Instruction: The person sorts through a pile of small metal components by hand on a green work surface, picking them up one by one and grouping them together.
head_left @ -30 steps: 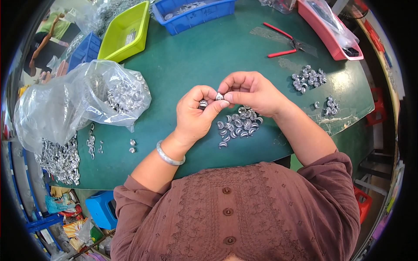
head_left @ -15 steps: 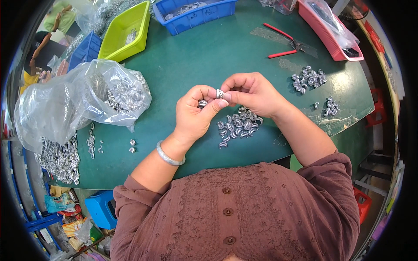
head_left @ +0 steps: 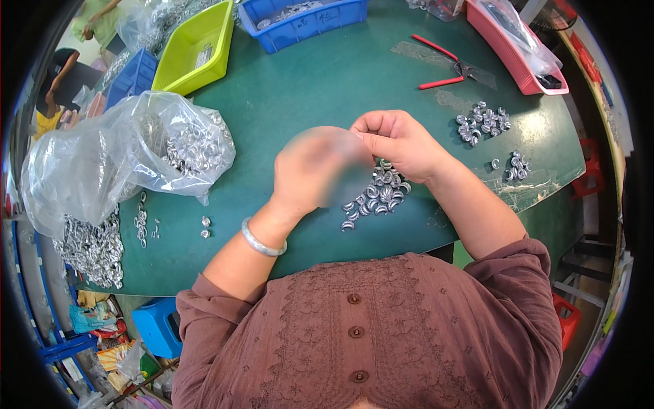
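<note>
Blurred with motion now, left hand (head_left: pixel 320 167) grip unclear; right hand (head_left: pixel 395 140) curled, contents hidden, above metal rings (head_left: pixel 378 194).

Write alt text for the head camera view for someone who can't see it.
Two hands, left hand motion-blurred and right hand, meet above a pile of small silver metal parts on a green table. A clear bag of parts lies left; red pliers lie beyond.

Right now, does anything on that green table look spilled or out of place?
A few small metal pieces lie loose on the green table below the clear plastic bag, apart from the heaps. Otherwise nothing stands out.
</note>
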Action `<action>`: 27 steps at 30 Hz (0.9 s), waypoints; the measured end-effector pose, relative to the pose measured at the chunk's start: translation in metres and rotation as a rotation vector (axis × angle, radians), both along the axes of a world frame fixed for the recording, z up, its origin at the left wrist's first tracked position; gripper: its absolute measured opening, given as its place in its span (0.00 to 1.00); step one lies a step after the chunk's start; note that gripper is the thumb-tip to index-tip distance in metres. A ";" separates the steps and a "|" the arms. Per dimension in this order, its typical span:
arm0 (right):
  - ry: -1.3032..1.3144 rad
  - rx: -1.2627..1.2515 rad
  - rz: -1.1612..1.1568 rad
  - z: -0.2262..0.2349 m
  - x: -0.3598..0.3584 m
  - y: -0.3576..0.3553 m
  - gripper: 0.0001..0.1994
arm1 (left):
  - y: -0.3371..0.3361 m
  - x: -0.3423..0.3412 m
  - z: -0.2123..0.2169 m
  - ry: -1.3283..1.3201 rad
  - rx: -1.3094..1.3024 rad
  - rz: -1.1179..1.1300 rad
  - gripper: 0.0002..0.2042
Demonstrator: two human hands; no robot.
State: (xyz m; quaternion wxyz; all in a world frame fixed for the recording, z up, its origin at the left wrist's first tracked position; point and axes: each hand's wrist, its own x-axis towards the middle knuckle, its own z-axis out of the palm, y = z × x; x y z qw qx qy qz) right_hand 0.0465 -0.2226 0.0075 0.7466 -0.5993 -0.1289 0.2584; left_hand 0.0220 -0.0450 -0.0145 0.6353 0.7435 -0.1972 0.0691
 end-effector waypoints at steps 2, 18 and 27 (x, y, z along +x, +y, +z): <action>0.010 -0.011 0.001 0.001 0.000 0.000 0.08 | 0.003 -0.001 0.003 0.139 0.042 0.014 0.09; -0.574 -0.407 -0.005 -0.001 0.008 -0.010 0.04 | 0.008 0.006 0.003 0.649 -0.624 -0.203 0.09; -1.029 -0.766 0.342 0.002 0.006 -0.024 0.06 | 0.012 0.009 0.003 0.753 -0.818 -0.332 0.12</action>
